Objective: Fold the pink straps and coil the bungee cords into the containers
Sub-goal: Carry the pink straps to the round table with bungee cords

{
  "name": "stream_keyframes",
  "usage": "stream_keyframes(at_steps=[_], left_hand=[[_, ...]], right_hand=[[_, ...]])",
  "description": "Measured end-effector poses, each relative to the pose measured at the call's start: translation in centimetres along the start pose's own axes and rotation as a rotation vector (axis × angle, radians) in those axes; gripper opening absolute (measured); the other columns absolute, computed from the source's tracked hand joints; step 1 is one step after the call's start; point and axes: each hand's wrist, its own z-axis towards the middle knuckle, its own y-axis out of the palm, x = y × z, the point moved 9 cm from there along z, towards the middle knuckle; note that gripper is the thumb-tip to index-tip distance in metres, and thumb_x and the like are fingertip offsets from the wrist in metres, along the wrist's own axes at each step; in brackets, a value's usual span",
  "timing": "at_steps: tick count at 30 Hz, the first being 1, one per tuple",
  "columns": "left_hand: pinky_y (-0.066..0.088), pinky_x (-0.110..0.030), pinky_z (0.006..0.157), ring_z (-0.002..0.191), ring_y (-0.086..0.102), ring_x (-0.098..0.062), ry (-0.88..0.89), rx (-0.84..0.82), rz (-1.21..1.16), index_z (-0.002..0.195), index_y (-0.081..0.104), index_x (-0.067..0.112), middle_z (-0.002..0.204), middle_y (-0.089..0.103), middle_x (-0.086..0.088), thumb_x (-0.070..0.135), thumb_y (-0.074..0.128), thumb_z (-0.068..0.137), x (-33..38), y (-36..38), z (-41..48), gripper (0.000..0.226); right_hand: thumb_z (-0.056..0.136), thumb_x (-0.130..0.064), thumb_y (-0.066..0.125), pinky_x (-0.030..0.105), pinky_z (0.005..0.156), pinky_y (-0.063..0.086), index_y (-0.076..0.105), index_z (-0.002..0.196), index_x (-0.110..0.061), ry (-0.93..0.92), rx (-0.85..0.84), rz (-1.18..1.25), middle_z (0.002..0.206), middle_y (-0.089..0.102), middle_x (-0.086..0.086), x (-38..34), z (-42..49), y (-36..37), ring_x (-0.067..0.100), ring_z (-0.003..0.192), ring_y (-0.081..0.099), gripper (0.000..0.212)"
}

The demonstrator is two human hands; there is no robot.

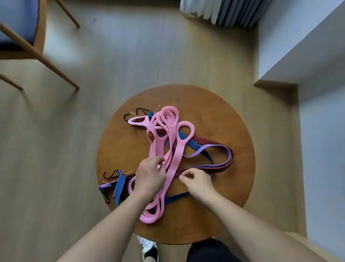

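A tangle of pink straps (164, 139) with looped ends lies across the round wooden table (217, 115). Under and around them run flat bungee cords: a blue one (118, 186) at the left edge, a red and purple one (220, 149) curving to the right. Black hooks (133, 113) show at the far side, and another black hook (109, 174) at the left. My left hand (149, 177) grips the pink straps near the table's middle. My right hand (196, 181) pinches the red and purple cord just right of the straps. No containers are in view.
A wooden chair (15, 35) with a blue seat stands at the far left on the wooden floor. A white wall ledge (305, 48) and curtains (229, 2) are to the right. My leg and shoe (149, 250) are under the table's near edge.
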Motion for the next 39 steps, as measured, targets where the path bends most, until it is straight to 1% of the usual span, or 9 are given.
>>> stream_keyframes(at_steps=[5,9,14,19,23,30,34,36,39], left_hand=[[0.051,-0.042,0.082,0.101,0.061,-0.035,-0.010,-0.052,0.207,0.099,0.070,0.012,0.103,0.068,-0.010,0.030,0.063,0.094,0.8,3.0,5.0,0.020],[0.048,-0.043,0.074,0.095,0.062,-0.039,-0.037,-0.068,0.281,0.094,0.070,0.009,0.096,0.069,-0.013,0.023,0.060,0.095,-0.3,4.0,4.9,0.017],[0.048,-0.036,0.079,0.094,0.066,-0.030,-0.243,0.020,-0.108,0.099,0.077,0.015,0.096,0.077,-0.006,0.022,0.058,0.099,-1.3,1.6,2.0,0.020],[0.048,-0.036,0.072,0.080,0.061,-0.017,-0.283,0.071,-0.360,0.080,0.068,0.021,0.079,0.070,0.004,0.023,0.057,0.097,-1.5,-3.4,-1.3,0.020],[0.043,-0.015,0.061,0.067,0.054,0.001,-0.134,0.151,-0.434,0.076,0.066,0.031,0.074,0.066,0.018,0.019,0.057,0.097,-0.3,-8.6,-4.0,0.026],[0.053,-0.041,0.065,0.071,0.062,-0.019,0.218,0.202,-0.360,0.092,0.069,0.025,0.076,0.069,0.005,0.027,0.060,0.100,4.2,-15.7,-8.8,0.012],[0.032,-0.030,0.048,0.054,0.046,-0.025,0.524,0.232,-0.018,0.075,0.049,0.020,0.061,0.056,0.000,0.023,0.059,0.097,8.7,-17.4,-11.1,0.024],[0.020,-0.026,0.047,0.054,0.040,-0.025,0.524,0.201,0.067,0.069,0.044,0.019,0.056,0.042,0.005,0.021,0.060,0.097,9.7,-17.3,-11.0,0.032],[0.023,-0.027,0.049,0.059,0.044,-0.024,0.368,0.124,0.044,0.061,0.044,0.014,0.057,0.045,0.003,0.015,0.059,0.096,9.2,-16.5,-9.8,0.038]], right_hand=[[0.089,-0.032,0.068,0.035,0.094,0.050,0.075,0.103,-0.016,0.077,0.013,0.058,0.107,0.074,0.002,0.5,5.0,0.2,0.023,0.104,0.065,0.022],[0.085,-0.029,0.072,0.043,0.084,0.055,0.076,0.088,-0.015,0.079,-0.011,0.126,0.082,0.073,0.001,0.3,6.2,1.8,0.023,0.079,0.063,0.015],[0.084,-0.019,0.071,0.046,0.081,0.055,0.072,0.079,-0.010,0.064,-0.017,0.207,0.079,0.073,0.004,-0.5,5.2,2.7,0.028,0.081,0.066,0.010],[0.086,-0.023,0.067,0.035,0.077,0.052,0.071,0.086,-0.018,-0.041,-0.038,0.212,0.083,0.073,-0.007,-2.7,1.0,1.9,0.018,0.086,0.066,0.006],[0.089,-0.014,0.065,0.041,0.084,0.053,0.069,0.093,-0.009,-0.111,-0.025,0.258,0.091,0.074,0.002,-4.4,-3.4,1.0,0.025,0.091,0.066,0.008],[0.094,-0.010,0.063,0.048,0.088,0.055,0.069,0.100,-0.006,-0.252,0.148,0.432,0.098,0.074,0.012,-8.0,-11.6,-3.1,0.032,0.096,0.068,0.010],[0.093,-0.008,0.066,0.027,0.075,0.057,0.072,0.097,-0.010,-0.326,0.253,0.551,0.090,0.076,0.001,-9.2,-15.8,-5.9,0.011,0.081,0.069,0.007],[0.091,-0.006,0.067,0.018,0.066,0.054,0.072,0.093,-0.014,-0.336,0.302,0.580,0.080,0.074,-0.007,-9.3,-17.5,-7.0,0.001,0.073,0.066,0.009],[0.092,-0.005,0.067,0.024,0.069,0.059,0.071,0.096,-0.019,-0.311,0.336,0.616,0.088,0.075,-0.004,-8.9,-19.2,-7.8,0.009,0.080,0.070,0.015]])
